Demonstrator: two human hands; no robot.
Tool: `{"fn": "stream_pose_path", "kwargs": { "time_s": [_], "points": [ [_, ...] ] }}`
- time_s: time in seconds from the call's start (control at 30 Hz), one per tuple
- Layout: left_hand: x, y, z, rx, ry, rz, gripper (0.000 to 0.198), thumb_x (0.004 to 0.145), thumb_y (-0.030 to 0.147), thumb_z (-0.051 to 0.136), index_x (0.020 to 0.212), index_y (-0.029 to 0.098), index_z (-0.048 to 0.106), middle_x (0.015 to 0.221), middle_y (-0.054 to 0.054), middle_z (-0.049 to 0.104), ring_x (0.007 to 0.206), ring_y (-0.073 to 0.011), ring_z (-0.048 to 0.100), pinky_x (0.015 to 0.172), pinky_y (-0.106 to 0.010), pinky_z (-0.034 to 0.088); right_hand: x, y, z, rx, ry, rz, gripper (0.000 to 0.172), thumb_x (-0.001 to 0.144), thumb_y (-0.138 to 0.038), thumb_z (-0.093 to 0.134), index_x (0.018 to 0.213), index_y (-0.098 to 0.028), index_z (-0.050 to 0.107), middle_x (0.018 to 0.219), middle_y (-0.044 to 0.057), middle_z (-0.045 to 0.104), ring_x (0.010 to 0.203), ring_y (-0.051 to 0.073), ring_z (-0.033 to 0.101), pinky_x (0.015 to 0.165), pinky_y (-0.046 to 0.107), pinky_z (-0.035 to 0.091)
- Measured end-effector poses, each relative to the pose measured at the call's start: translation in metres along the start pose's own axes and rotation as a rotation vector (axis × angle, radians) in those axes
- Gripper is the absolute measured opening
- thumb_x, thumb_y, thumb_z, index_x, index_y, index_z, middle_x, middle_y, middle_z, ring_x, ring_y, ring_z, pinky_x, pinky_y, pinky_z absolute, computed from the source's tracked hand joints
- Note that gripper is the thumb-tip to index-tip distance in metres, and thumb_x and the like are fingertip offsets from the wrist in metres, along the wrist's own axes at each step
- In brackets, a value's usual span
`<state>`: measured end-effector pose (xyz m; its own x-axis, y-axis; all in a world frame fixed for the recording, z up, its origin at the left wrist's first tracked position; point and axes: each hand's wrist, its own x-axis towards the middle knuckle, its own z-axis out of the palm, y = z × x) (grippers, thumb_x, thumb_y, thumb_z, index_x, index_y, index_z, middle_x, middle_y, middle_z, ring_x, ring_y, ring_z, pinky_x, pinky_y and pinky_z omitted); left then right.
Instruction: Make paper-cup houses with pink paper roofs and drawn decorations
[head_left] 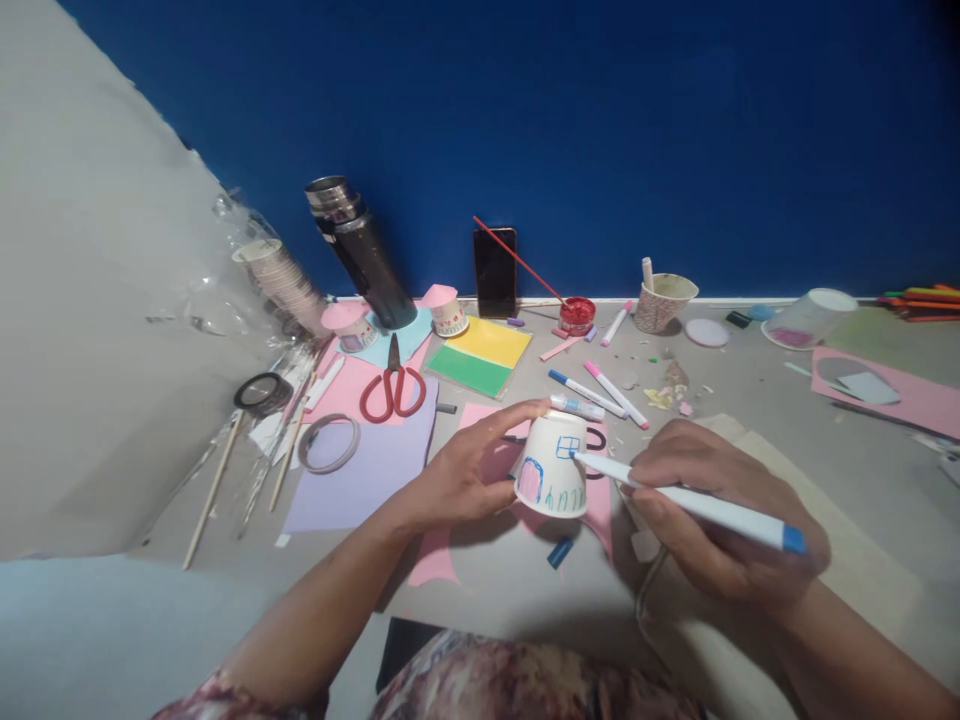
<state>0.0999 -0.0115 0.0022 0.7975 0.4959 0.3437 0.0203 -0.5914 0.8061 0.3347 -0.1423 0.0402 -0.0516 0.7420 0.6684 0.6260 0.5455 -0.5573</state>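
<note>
My left hand (469, 465) grips a white paper cup (553, 475) that is upside down and slightly tilted, thumb low and index finger over its base. On the cup are a blue-outlined pink door, a blue window with crossed panes and green grass strokes along the rim. My right hand (705, 510) is closed around a white felt-tip pen (720, 512) with a blue end, its tip at the drawn window. Below the cup lies a dark blue pen cap (559, 553). Pink paper (435, 560) and partly hidden scissors are behind and under the cup.
Red-handled scissors (392, 390), a tape roll (328, 443) and lilac paper (360, 500) lie at left. A black flask (367, 260), two small decorated cups, a phone (495, 272) and a red paint pot (577, 316) stand at the back. Loose pens (589, 392) lie mid-table.
</note>
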Motion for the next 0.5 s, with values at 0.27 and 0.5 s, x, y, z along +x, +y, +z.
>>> {"fn": "stream_pose_path", "kwargs": {
  "time_s": [0.27,0.5],
  "points": [
    [0.0005,0.0020,0.0000,0.005,0.005,-0.009,0.083,0.082,0.013,0.079,0.157,0.031,0.048,0.159,-0.011,0.056,0.146,-0.0302,0.054,0.124,-0.048,0.042,0.0005,-0.0001,-0.0015,0.018,-0.018,-0.013,0.012,0.090,-0.013,0.062,0.086,-0.021,0.069,0.067,0.002,0.068,0.063,0.018,0.063,0.062,0.033,0.049],
    [0.0009,0.0010,0.0000,-0.009,-0.002,0.001,0.082,0.083,0.012,0.077,0.157,0.032,0.047,0.160,-0.010,0.054,0.147,-0.0306,0.053,0.124,-0.047,0.041,0.0008,-0.0013,-0.0018,0.040,0.019,-0.028,0.013,0.090,-0.012,0.061,0.089,-0.022,0.069,0.068,0.002,0.069,0.063,0.019,0.064,0.061,0.035,0.049]
  ]
}}
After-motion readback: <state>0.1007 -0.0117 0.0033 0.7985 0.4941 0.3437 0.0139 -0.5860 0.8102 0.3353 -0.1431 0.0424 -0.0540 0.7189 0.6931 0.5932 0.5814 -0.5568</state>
